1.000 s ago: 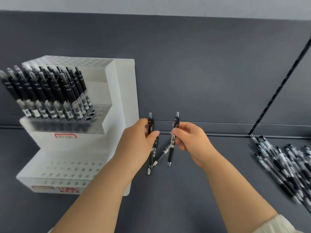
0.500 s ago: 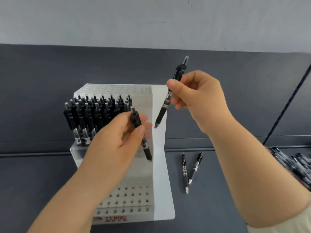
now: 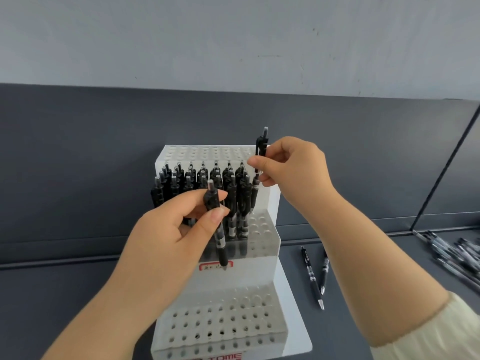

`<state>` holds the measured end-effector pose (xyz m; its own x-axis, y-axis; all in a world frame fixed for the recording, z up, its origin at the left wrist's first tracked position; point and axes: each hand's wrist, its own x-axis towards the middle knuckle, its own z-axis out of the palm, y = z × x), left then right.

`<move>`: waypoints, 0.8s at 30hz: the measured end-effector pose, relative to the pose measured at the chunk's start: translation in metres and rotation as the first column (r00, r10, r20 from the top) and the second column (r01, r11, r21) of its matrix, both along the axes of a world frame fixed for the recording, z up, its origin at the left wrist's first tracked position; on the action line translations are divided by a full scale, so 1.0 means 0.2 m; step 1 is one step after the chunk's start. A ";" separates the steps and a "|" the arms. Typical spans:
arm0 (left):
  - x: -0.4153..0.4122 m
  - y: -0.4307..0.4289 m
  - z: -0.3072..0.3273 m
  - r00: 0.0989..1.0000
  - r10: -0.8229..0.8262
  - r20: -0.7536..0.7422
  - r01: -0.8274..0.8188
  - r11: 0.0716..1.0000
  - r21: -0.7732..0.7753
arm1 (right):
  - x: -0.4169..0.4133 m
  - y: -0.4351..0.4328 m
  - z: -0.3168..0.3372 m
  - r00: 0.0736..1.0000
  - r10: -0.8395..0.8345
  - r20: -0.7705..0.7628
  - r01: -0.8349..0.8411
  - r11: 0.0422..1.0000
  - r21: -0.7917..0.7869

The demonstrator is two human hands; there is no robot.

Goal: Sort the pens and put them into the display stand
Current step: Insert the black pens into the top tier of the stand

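Grey surface holds a display stand, middle tier mostly filled with pens; left hand pinches one pen, right hand another pen; loose pens lie right.

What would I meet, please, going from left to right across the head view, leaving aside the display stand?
The left hand → left-hand pen → right-hand pen → right hand → two loose pens lying flat → pile of pens at the right edge.
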<state>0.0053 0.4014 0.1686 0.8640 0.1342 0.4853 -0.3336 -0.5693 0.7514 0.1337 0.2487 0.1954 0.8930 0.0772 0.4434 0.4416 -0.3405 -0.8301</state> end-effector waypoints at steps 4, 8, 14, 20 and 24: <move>0.02 0.03 0.00 0.999 -0.035 0.006 0.035 0.999 -0.022 | 0.00 0.01 -0.01 1.000 -0.015 -0.011 0.014 0.999 -0.053; 0.04 0.04 0.02 0.998 -0.052 0.019 0.053 0.997 -0.053 | 0.00 0.00 -0.03 1.000 -0.024 -0.010 0.024 0.996 -0.080; 0.08 0.03 0.17 0.993 -0.072 0.094 0.071 0.997 0.020 | 0.01 -0.04 -0.03 1.000 0.005 -0.001 -0.005 0.994 -0.109; 0.21 0.01 0.36 0.989 -0.088 0.122 0.066 0.983 0.168 | 0.05 -0.04 -0.01 0.996 0.091 -0.017 -0.092 0.994 -0.068; 0.29 0.00 0.43 0.987 -0.127 0.102 0.104 0.972 0.210 | 0.05 -0.05 -0.01 0.992 0.128 -0.024 -0.129 0.989 -0.066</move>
<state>0.0631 0.4007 0.2547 0.8054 -0.0750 0.5879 -0.4826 -0.6588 0.5771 0.1446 0.2384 0.1927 0.8822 0.2205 0.4160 0.4691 -0.3372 -0.8162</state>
